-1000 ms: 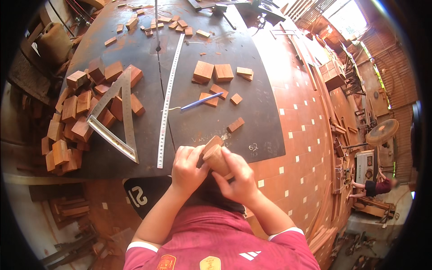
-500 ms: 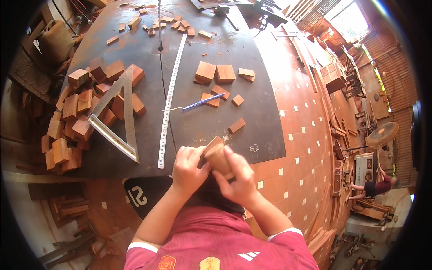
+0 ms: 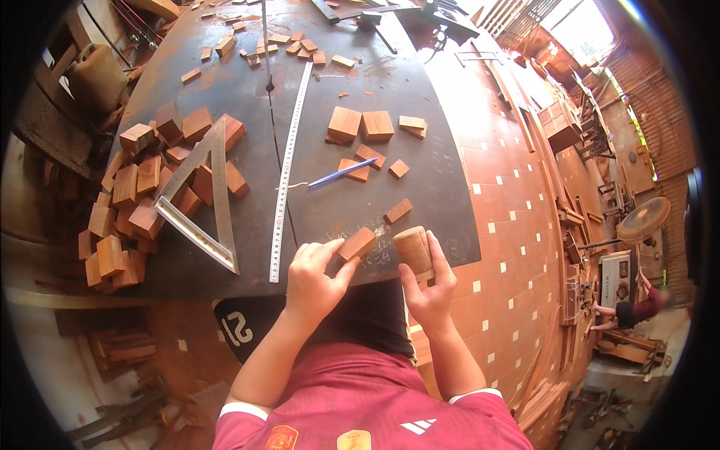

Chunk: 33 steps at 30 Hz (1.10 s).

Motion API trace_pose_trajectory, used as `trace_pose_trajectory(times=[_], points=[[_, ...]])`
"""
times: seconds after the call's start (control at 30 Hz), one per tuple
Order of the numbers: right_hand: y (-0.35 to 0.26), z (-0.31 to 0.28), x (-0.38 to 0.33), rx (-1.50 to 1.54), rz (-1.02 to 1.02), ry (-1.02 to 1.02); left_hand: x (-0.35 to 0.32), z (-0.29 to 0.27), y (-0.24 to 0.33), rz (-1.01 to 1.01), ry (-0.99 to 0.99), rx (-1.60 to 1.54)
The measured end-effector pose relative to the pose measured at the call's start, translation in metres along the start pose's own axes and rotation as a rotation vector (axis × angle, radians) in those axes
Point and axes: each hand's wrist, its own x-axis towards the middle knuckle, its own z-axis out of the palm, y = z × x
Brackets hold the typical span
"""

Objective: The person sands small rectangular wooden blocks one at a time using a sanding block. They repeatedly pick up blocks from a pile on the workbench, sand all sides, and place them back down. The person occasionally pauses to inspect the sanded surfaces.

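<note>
My left hand (image 3: pixel 313 276) pinches a small reddish-brown wooden block (image 3: pixel 357 244) between thumb and fingers, just over the near edge of the dark table (image 3: pixel 390 300). To its right, my right hand (image 3: pixel 433 291) grips a tan cylinder (image 3: pixel 412 250); whether it is solid wood or rolled sandpaper I cannot tell. The two pieces are apart. Beyond them lies a small wooden offcut (image 3: pixel 398 211). Farther back, a blue pen (image 3: pixel 341 173) rests across flat wooden pieces (image 3: pixel 354 169), near two larger blocks (image 3: pixel 344 124).
A white measuring strip (image 3: pixel 289 165) runs lengthwise along the table, beside a dark slot. At left, a metal triangle square (image 3: pixel 220 187) leans over a heap of blocks (image 3: pixel 126 184). Scraps (image 3: pixel 300 46) lie at the far end. Another person (image 3: pixel 634 309) is far right.
My hands have moved apart, the right one outward with the cylinder. The block and cylinder were together before; now they are separated, and the block shows clearly.
</note>
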Motion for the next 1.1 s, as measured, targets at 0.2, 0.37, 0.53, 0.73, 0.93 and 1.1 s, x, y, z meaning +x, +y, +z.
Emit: trace_pose_trajectory(times=[0.2,0.37,0.53,0.73,0.93,1.1], points=[[-0.015,0.007,0.003,-0.063,-0.104,-0.042,0.006,-0.011,0.005,0.017,-0.022,0.211],[-0.024,0.015,0.01,-0.071,-0.143,-0.072,0.007,-0.016,0.002,-0.009,-0.004,0.234],[-0.023,0.019,0.011,-0.078,-0.146,-0.116,0.008,-0.019,0.0,0.007,-0.015,0.239],[-0.026,0.026,0.02,-0.124,-0.186,-0.169,0.007,-0.017,-0.003,-0.007,-0.049,0.225],[-0.035,0.033,0.042,-0.126,-0.277,-0.175,0.002,-0.01,-0.008,-0.02,-0.01,0.178],[-0.032,0.046,0.057,-0.188,-0.287,-0.24,0.001,-0.008,-0.003,-0.031,0.053,0.2]])
